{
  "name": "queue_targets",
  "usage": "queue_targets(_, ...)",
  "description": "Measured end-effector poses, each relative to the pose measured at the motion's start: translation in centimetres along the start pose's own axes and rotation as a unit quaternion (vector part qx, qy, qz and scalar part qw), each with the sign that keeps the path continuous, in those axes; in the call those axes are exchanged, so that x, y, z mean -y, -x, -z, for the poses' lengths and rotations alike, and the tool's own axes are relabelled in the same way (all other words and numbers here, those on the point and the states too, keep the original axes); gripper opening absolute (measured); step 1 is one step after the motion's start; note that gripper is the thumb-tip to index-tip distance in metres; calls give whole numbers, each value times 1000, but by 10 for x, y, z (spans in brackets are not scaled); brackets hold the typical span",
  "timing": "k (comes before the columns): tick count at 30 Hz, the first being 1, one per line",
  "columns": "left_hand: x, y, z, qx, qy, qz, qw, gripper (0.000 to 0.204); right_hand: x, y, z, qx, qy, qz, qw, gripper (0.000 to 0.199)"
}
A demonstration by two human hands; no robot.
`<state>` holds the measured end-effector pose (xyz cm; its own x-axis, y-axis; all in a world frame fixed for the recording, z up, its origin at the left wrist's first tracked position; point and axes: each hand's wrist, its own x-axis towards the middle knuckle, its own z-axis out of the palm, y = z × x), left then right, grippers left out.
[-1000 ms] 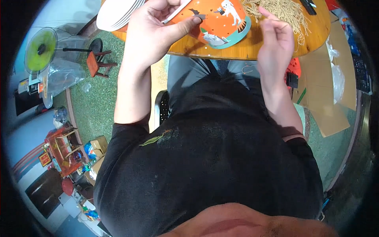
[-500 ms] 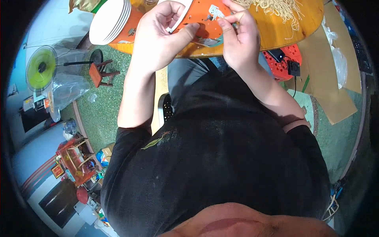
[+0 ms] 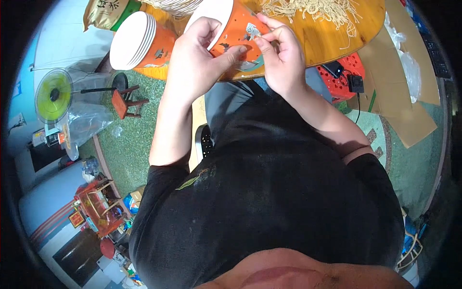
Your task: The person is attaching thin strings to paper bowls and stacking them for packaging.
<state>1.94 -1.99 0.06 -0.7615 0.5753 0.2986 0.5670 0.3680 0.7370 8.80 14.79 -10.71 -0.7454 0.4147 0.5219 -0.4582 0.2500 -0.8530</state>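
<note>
Left hand (image 3: 195, 62): grip clamped on rim of orange printed paper bucket (image 3: 239, 28), tilted over worktop's (image 3: 320, 45) near edge. Right hand (image 3: 286, 62): thumb and forefinger together at bucket wall. Nested bucket stack (image 3: 161, 45), near-left edge; beige cord pile (image 3: 323, 10), toward right edge.

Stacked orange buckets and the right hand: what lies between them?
In the head view, the left hand and the single orange bucket it grips lie between the bucket stack and the right hand.
</note>
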Motion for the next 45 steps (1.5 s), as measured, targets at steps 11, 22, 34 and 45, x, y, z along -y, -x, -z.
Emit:
queue_targets(11,2,1,-8,-37,-261,-155,952,53,31,-4,26,57,16,-88,994,16)
queue_targets(22,-12,3,-2,64,-144,-302,940,38,44,-8,44,246,-287,-339,862,24)
queue_targets(34,-3,19,3,63,-135,-280,948,16,55,8,31,191,-224,-293,910,21)
queue_targets(45,-24,-14,20,73,-79,-29,994,19,46,11,-7,-18,-56,-120,991,10)
